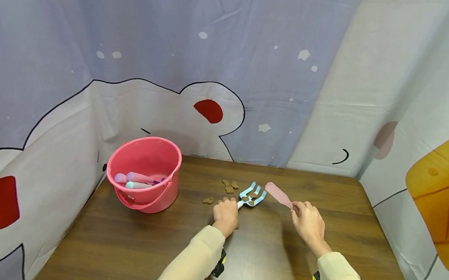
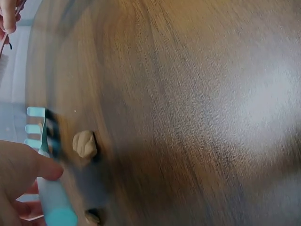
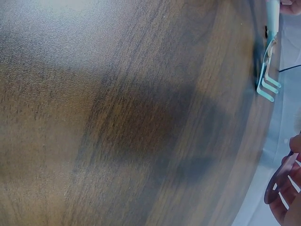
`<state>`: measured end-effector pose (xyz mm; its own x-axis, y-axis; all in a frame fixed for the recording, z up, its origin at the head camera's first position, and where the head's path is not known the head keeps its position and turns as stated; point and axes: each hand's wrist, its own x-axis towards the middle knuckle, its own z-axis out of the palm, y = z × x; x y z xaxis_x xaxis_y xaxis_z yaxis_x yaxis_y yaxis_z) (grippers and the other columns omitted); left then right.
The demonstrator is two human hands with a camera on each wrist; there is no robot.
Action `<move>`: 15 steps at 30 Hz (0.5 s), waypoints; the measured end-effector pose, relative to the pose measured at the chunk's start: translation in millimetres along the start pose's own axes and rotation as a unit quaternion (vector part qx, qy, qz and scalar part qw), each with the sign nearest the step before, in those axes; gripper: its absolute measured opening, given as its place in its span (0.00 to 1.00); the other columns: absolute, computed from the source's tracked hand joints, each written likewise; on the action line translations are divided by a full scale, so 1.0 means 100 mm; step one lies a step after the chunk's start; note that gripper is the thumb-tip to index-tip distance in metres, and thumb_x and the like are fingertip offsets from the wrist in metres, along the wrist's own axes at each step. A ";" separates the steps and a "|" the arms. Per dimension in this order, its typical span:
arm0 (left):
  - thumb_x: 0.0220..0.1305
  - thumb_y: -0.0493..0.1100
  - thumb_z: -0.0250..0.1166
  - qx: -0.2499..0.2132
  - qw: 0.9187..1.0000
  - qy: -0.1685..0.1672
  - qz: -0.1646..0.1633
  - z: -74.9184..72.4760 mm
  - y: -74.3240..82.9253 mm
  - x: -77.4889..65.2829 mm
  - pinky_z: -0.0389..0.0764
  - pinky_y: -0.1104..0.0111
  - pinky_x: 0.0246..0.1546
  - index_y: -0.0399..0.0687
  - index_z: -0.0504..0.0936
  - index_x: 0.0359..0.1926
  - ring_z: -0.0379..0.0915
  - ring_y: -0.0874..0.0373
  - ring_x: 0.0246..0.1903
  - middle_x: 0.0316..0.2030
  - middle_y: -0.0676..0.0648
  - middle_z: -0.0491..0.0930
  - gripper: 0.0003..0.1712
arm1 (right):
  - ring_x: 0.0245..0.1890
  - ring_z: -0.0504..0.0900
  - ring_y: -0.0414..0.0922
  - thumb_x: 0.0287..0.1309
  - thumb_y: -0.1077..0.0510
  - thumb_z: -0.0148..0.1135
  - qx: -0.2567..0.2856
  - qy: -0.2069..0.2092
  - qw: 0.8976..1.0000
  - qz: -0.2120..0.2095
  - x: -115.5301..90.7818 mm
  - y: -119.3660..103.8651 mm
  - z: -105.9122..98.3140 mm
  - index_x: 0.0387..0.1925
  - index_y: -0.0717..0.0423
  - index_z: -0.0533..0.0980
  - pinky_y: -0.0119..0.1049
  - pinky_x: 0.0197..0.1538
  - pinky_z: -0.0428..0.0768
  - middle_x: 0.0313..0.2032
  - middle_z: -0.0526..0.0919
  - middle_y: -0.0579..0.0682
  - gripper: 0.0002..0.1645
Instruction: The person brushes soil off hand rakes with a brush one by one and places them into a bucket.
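Note:
My left hand (image 1: 226,213) grips the handle of a light blue toy garden fork (image 1: 252,195), its prongs spread toward the far side, low over the table. Small brown pieces lie on the fork's head. Another brown lump (image 2: 85,144) lies on the table beside the fork in the left wrist view. To the right, my right hand (image 1: 309,223) pinches a pink flat-headed tool (image 1: 279,194) by its handle; the head points left, toward the fork's prongs. In the right wrist view, the handle end (image 3: 277,186) shows a hole, and the head is out of sight.
A pink bucket (image 1: 168,194) stands at the left back of the wooden table (image 1: 125,247), with several pastel-handled toys (image 1: 139,178) inside. Several brown pieces (image 1: 229,188) lie between bucket and fork. A printed cloth (image 1: 169,40) hangs behind the table's far edge.

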<state>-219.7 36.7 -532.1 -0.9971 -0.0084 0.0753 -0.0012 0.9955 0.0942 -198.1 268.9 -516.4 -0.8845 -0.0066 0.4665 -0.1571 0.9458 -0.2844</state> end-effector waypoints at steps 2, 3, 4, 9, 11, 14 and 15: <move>0.53 0.40 0.57 0.006 1.000 0.005 0.004 0.01 -0.02 0.01 0.69 0.63 0.19 0.48 0.76 0.29 0.69 0.53 0.25 0.24 0.46 0.73 0.03 | 0.28 0.76 0.52 0.40 0.59 0.64 0.000 -0.001 1.000 0.002 -0.01 0.00 0.01 0.33 0.52 0.79 0.48 0.27 0.72 0.28 0.79 0.50 0.12; 0.54 0.40 0.56 0.009 1.000 0.007 0.006 0.01 -0.03 0.01 0.69 0.63 0.19 0.48 0.76 0.29 0.69 0.53 0.25 0.24 0.46 0.73 0.03 | 0.28 0.76 0.52 0.40 0.59 0.64 0.000 0.000 1.000 0.003 -0.01 0.00 0.01 0.33 0.52 0.79 0.49 0.27 0.72 0.29 0.79 0.50 0.12; 0.54 0.40 0.55 0.010 1.000 0.008 0.007 0.01 -0.04 0.01 0.69 0.63 0.19 0.48 0.76 0.29 0.69 0.53 0.25 0.24 0.46 0.73 0.03 | 0.28 0.76 0.52 0.40 0.59 0.64 0.001 0.000 1.000 0.003 -0.01 0.00 0.01 0.33 0.52 0.79 0.49 0.27 0.72 0.29 0.79 0.50 0.12; 0.50 0.41 0.59 0.014 1.000 0.009 0.014 0.03 -0.09 0.00 0.68 0.64 0.18 0.47 0.75 0.28 0.68 0.53 0.25 0.24 0.47 0.71 0.03 | 0.27 0.76 0.52 0.40 0.59 0.63 0.003 0.003 1.000 0.001 -0.02 0.00 0.01 0.32 0.52 0.79 0.48 0.27 0.72 0.28 0.78 0.50 0.11; 0.48 0.42 0.61 0.016 1.000 0.014 0.018 0.04 -0.12 0.00 0.68 0.64 0.18 0.47 0.75 0.28 0.68 0.54 0.25 0.24 0.47 0.71 0.05 | 0.27 0.76 0.51 0.40 0.59 0.64 0.004 0.005 1.000 -0.001 -0.02 0.00 0.00 0.32 0.52 0.79 0.48 0.26 0.72 0.28 0.78 0.50 0.11; 0.45 0.43 0.63 0.019 0.999 0.027 0.023 0.04 -0.18 0.00 0.68 0.64 0.17 0.47 0.74 0.28 0.69 0.54 0.24 0.23 0.48 0.71 0.08 | 0.26 0.75 0.51 0.40 0.60 0.64 0.006 0.005 1.000 -0.002 -0.01 0.00 0.00 0.33 0.52 0.79 0.48 0.26 0.72 0.28 0.78 0.50 0.12; 0.44 0.43 0.64 0.019 0.999 0.031 0.026 0.05 -0.20 0.00 0.68 0.64 0.17 0.47 0.74 0.28 0.69 0.54 0.24 0.23 0.48 0.71 0.09 | 0.26 0.75 0.51 0.39 0.60 0.65 0.006 0.005 1.000 -0.002 -0.01 0.00 0.00 0.33 0.52 0.79 0.48 0.26 0.72 0.28 0.78 0.51 0.12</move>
<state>-219.7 17.5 -538.6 -0.9892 0.0380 0.1415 0.0456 0.9977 0.0507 -197.4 269.0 -516.4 -0.8791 -0.0062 0.4767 -0.1650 0.9421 -0.2920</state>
